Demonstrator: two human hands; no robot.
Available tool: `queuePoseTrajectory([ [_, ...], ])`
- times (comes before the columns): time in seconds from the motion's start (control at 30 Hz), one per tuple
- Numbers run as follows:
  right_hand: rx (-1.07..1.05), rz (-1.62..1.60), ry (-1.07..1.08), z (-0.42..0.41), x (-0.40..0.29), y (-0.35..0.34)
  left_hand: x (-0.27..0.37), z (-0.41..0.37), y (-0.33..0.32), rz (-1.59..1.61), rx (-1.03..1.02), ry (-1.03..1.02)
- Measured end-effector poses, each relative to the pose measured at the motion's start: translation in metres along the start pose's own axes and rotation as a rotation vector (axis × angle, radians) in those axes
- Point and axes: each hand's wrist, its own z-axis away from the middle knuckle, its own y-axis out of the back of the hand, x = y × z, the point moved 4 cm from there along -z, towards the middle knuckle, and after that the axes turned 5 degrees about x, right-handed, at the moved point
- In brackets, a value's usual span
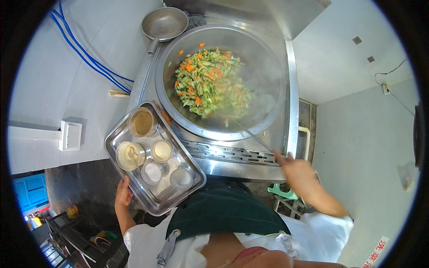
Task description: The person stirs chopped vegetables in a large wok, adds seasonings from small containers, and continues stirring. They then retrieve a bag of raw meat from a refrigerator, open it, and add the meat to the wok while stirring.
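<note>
My left hand (124, 193) grips the outer edge of a stainless steel tray (164, 204), which tilts beside the stove. Several clear tubs stand in it: one of brown powder (143, 123), one of pale powder (162, 150), one of white granules (152, 173), one with a spoon (132, 155) in it. My right hand (296, 174), blurred, holds the long thin metal handle of a cooking utensil (259, 140); steam and blur hide its head. It reaches into a large wok (268, 117) of chopped green vegetable pieces (207, 87) and orange carrot slices (197, 100).
A small metal pan (165, 25) sits at the back left of the steel stove (231, 169), near a dark scouring pad (196, 21). A slotted drain grate (231, 152) runs along the front. Blue cables (90, 62) cross the left wall. A green plastic stool (283, 191) stands below right.
</note>
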Motion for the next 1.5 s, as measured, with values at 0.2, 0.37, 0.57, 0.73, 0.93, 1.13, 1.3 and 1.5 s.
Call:
queuePoseTrajectory([
  [0.2,0.252,-0.341,-0.117,-0.131,-0.002,-0.098,0.04,0.012,0.014,-0.174,0.499,-0.648],
  [0.37,0.234,-0.761,-0.206,-0.08,0.068,-0.043,0.136,0.094,-0.108,-0.186,0.696,-1.169],
  [0.57,0.419,-0.621,-0.28,-0.173,0.112,-0.07,0.159,0.102,-0.389,-0.88,-0.187,-1.709],
  [0.73,0.445,-0.687,-0.106,-0.248,0.031,-0.1,0.132,0.042,-0.512,-1.257,-0.293,-1.768],
  [0.93,0.227,-0.59,0.025,-0.124,0.034,-0.013,0.123,0.058,-0.51,-1.144,-0.629,-2.105],
  [1.13,0.098,-0.38,0.029,-0.03,0.029,0.023,0.115,0.157,-0.504,-1.055,-0.998,-2.178],
  [1.3,0.102,-0.186,0.011,-0.078,-0.021,-0.028,0.1,0.097,-0.5,-1.268,-0.886,-2.227],
  [1.5,0.371,-0.597,-0.088,-0.149,0.014,-0.064,0.154,0.023,-0.514,-1.206,-0.469,-2.183],
])
